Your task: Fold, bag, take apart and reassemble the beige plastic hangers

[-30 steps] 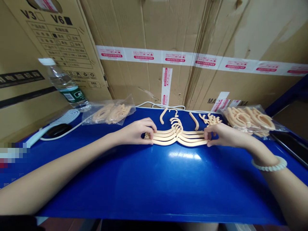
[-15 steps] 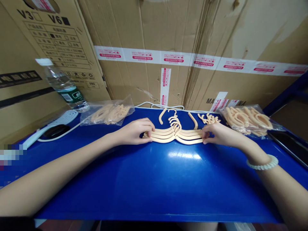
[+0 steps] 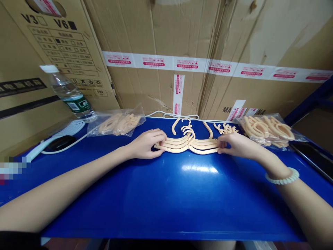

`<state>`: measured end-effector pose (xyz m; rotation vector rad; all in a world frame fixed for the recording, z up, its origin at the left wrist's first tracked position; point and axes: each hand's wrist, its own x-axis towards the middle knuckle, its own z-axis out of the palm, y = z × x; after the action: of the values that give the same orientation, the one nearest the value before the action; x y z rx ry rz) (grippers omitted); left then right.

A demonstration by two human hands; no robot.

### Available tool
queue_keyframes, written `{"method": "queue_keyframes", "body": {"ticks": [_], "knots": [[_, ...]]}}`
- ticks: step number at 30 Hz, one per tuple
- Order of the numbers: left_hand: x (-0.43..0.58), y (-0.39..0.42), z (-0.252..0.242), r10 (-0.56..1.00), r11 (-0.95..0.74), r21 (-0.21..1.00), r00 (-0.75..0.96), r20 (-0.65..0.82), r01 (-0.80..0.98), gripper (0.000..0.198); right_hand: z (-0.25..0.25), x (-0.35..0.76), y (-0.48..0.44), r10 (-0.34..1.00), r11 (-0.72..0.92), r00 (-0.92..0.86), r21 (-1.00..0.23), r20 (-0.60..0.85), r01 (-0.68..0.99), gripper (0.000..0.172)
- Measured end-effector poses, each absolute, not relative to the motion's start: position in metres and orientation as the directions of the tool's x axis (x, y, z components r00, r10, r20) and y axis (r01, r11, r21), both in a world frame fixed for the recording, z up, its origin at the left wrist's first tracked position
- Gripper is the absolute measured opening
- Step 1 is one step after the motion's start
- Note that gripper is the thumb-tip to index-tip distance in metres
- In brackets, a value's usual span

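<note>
A small stack of peach plastic hangers (image 3: 187,143) lies flat on the blue table (image 3: 166,194), hooks pointing away from me. My left hand (image 3: 145,143) pinches the stack's left end with curled fingers. My right hand (image 3: 235,145) pinches the right end the same way; a bead bracelet (image 3: 282,176) circles that wrist. Loose hanger pieces (image 3: 209,129) lie just behind the stack.
A clear bag of hangers (image 3: 118,122) sits at the back left, another bag (image 3: 267,128) at the back right. A water bottle (image 3: 69,93), a white brush-like tool (image 3: 56,136) and a black object (image 3: 60,141) lie far left. Cardboard boxes (image 3: 182,59) wall the back.
Both hands have squeezed the hangers closer together and slid the stack slightly away from me. The grip on each end stays the same.
</note>
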<state>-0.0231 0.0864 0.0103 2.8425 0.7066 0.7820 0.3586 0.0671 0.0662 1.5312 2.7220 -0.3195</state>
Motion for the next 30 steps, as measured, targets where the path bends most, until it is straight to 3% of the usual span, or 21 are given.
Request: {"method": "queue_keyframes", "body": {"ticks": [10,21,30], "knots": [[-0.019,0.084,0.001,0.396,-0.917,0.201,0.734,0.552,0.344,0.009,0.071,0.356,0.062,0.877,0.448,-0.454,-0.078,-0.157,0.891,0.011],[-0.019,0.086,-0.002,0.337,-0.940,0.162,0.746,0.575,0.300,0.010,0.069,0.350,0.060,0.857,0.468,-0.486,-0.134,-0.171,0.873,0.010],[-0.019,0.083,0.000,0.331,-0.942,0.155,0.743,0.581,0.298,0.010,0.068,0.350,0.061,0.892,0.430,-0.437,-0.082,-0.115,0.899,0.009]]}}
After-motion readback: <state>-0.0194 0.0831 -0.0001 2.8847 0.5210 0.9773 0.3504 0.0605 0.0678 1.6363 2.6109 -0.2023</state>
